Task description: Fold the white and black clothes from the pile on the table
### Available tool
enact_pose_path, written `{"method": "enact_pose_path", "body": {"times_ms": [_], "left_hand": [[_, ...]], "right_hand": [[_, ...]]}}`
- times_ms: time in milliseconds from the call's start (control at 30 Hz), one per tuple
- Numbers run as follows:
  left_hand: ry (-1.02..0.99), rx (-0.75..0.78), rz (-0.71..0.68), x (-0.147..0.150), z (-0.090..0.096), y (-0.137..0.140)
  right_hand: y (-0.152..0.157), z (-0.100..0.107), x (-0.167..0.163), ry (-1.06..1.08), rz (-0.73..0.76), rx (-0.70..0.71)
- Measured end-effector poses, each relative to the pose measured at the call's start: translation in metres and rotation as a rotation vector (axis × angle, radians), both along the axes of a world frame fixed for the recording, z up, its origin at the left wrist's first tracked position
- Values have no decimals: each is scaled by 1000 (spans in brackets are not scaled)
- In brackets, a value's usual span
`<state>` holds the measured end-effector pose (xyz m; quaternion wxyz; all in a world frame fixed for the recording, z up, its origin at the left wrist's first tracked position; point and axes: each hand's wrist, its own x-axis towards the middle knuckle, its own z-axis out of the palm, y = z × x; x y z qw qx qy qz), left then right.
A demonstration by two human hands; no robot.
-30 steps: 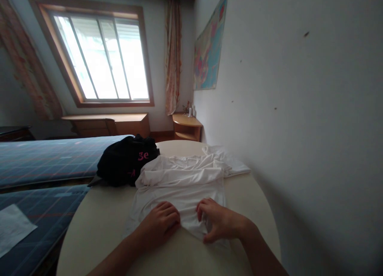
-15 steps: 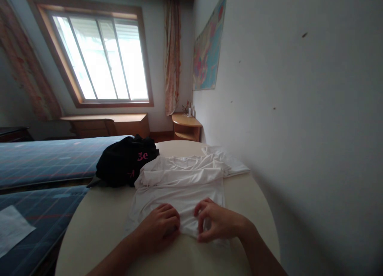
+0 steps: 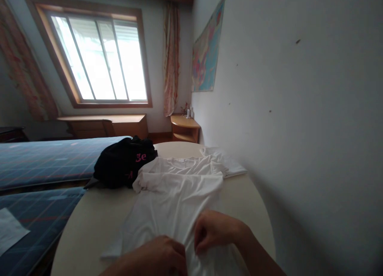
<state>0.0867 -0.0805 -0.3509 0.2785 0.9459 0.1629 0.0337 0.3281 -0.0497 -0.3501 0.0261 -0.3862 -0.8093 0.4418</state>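
A white T-shirt (image 3: 176,200) lies spread on the round table, its neckline at the far side and its lower part stretched toward me. My right hand (image 3: 217,230) is closed in a pinch on the cloth near the lower right. Beside it, lower in the view, my left hand (image 3: 164,254) is curled over the shirt with its fingers closed on the cloth. Its fingertips are partly hidden and cut off by the bottom edge. Wrinkles run through the fabric from my hands up toward the folded band under the collar.
The cream round table (image 3: 80,224) stands against the white wall (image 3: 299,156). A black cloth item with pink letters (image 3: 116,164) sits at its left edge. More white fabric (image 3: 235,166) lies at the far right. Blue plaid mattresses (image 3: 44,160) are to the left, with a white sheet (image 3: 10,230) on one.
Both hands have moved toward me, drawing the shirt's lower part closer and making it longer on the table. The right hand's fingers have closed from a loose curl.
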Motion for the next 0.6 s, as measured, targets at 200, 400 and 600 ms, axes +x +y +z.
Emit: {"method": "enact_pose_path", "body": {"times_ms": [200, 400, 600], "left_hand": [[-53, 75, 284, -9, -2, 8], [107, 338, 368, -28, -36, 20], [228, 423, 229, -32, -63, -4]], "right_hand": [[-16, 3, -1, -4, -90, 443], [-32, -20, 21, -150, -87, 493], [-49, -64, 38, -148, 32, 590]]}}
